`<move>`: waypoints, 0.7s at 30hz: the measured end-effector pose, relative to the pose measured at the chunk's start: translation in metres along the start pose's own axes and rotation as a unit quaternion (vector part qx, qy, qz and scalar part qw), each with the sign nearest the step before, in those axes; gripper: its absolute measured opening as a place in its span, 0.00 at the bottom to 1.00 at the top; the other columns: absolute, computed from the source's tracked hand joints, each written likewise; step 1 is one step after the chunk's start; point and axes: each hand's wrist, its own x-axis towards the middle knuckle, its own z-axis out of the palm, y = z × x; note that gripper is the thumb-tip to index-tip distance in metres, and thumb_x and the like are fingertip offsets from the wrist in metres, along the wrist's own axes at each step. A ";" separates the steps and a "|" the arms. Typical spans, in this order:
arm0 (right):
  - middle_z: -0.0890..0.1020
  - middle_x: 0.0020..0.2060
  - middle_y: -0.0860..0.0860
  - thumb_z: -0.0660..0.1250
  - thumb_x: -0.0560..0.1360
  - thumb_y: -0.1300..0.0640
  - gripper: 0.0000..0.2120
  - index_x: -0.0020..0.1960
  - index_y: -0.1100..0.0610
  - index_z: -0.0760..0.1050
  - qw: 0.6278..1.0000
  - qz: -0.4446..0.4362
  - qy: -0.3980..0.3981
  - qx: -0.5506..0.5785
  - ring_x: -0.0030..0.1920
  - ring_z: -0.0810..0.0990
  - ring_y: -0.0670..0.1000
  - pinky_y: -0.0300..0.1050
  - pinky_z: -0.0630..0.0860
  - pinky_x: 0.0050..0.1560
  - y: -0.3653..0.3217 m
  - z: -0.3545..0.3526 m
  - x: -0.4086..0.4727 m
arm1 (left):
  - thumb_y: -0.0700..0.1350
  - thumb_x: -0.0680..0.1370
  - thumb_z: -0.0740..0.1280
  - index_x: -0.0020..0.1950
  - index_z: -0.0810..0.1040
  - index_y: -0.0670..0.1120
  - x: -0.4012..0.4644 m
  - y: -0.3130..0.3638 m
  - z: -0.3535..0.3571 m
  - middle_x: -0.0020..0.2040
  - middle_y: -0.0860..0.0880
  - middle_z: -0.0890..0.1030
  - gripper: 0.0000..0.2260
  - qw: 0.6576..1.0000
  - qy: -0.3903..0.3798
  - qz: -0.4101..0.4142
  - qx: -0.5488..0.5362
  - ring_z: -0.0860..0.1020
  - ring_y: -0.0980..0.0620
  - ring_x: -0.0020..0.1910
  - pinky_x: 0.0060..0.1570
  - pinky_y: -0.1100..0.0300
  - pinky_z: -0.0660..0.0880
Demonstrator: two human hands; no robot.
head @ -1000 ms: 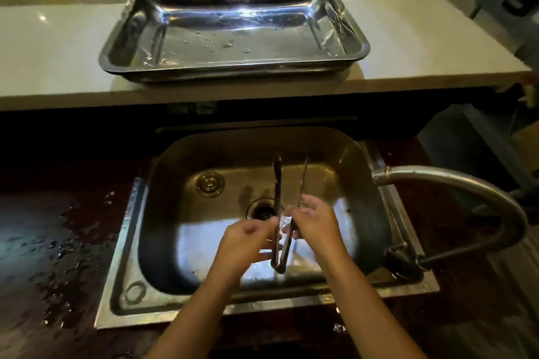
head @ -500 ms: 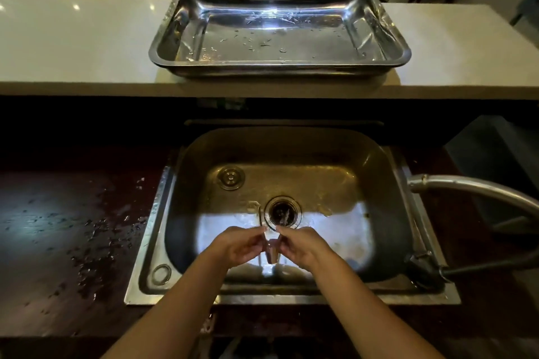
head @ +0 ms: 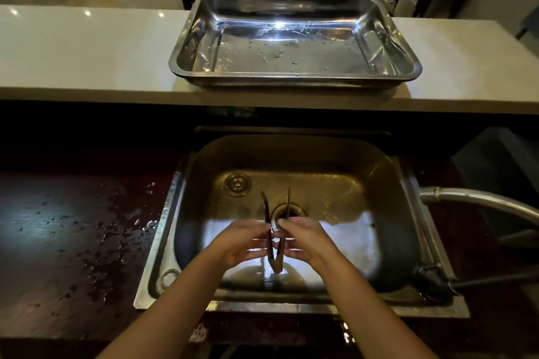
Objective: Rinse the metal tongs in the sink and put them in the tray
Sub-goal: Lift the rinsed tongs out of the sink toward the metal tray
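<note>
The metal tongs [head: 275, 256] stand between my hands over the steel sink [head: 405, 242], hinge end toward me and the two arms pointing away above the drain. My left hand [head: 239, 243] grips the tongs from the left and my right hand [head: 306, 242] from the right, fingers wrapped on the middle of the arms. The big steel tray [head: 186, 64] sits on the pale counter behind the sink, holding only water drops.
The faucet [head: 481, 204] curves in from the right of the sink, its spout out of frame. A wet dark worktop [head: 73, 242] lies left of the sink. A pale counter [head: 87, 52] spans the back; chairs stand beyond it.
The tongs' arms, hidden behind my hands half a second ago, now stick out past my fingers again. The view has shifted so the tray and sink sit further right.
</note>
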 end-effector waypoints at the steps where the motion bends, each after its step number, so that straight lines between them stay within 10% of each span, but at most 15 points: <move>1: 0.82 0.49 0.56 0.66 0.75 0.57 0.11 0.56 0.58 0.76 0.999 -0.019 -0.007 -0.029 0.44 0.82 0.54 0.40 0.79 0.37 -0.003 -0.001 -0.003 | 0.39 0.74 0.67 0.43 0.81 0.45 -0.005 0.003 0.000 0.36 0.49 0.86 0.04 1.000 -0.009 0.019 0.005 0.84 0.53 0.36 0.34 0.61 0.80; 7: 0.80 0.40 0.54 0.69 0.71 0.64 0.20 0.59 0.47 0.74 0.987 -0.137 -0.039 -0.068 0.42 0.84 0.49 0.40 0.81 0.35 -0.013 -0.006 -0.034 | 0.36 0.72 0.69 0.60 0.76 0.51 -0.042 0.008 0.004 0.50 0.44 0.82 0.19 0.986 0.003 0.156 0.057 0.82 0.48 0.48 0.39 0.59 0.80; 15: 0.79 0.48 0.54 0.71 0.69 0.65 0.33 0.59 0.32 0.66 0.917 -0.367 0.035 -0.155 0.42 0.80 0.40 0.34 0.80 0.44 -0.025 -0.004 -0.064 | 0.32 0.72 0.67 0.53 0.76 0.61 -0.075 0.027 0.013 0.45 0.59 0.85 0.24 0.935 0.017 0.336 0.111 0.83 0.56 0.48 0.41 0.65 0.79; 21: 0.80 0.47 0.53 0.71 0.69 0.63 0.33 0.57 0.29 0.64 0.843 -0.507 0.083 -0.158 0.44 0.81 0.46 0.39 0.79 0.49 -0.106 0.004 -0.077 | 0.33 0.71 0.69 0.57 0.72 0.61 -0.099 0.111 0.021 0.52 0.46 0.82 0.25 0.858 0.042 0.487 0.156 0.82 0.53 0.51 0.52 0.60 0.79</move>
